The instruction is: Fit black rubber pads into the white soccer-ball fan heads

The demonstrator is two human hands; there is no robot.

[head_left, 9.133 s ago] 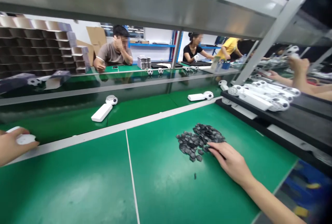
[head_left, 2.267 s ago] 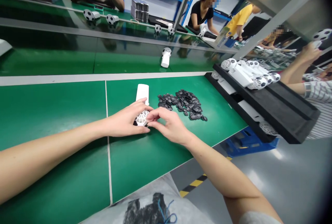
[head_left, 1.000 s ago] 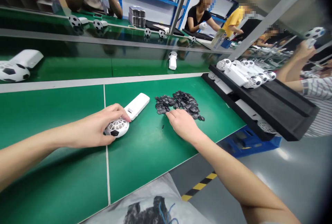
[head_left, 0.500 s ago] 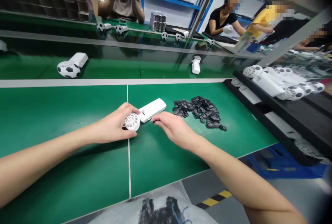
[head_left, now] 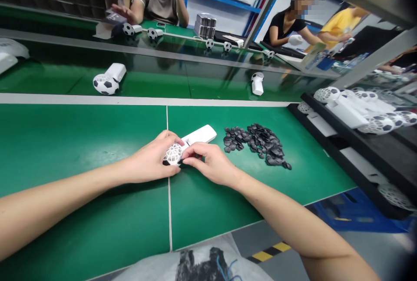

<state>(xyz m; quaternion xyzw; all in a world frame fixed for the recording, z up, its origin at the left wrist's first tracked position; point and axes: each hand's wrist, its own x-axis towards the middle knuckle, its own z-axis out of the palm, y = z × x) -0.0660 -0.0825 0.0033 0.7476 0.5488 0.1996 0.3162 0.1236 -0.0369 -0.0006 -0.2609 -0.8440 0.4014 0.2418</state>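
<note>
My left hand grips the fan at bench centre; my right hand pinches its head; black chips heaped right; far-right tray holds fans

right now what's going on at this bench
A person holds a white handheld fan flat on the green table. The left hand cups its ball-shaped grille head; the right hand pinches at the grille. A pile of small black pieces lies just to the right, untouched.
</note>
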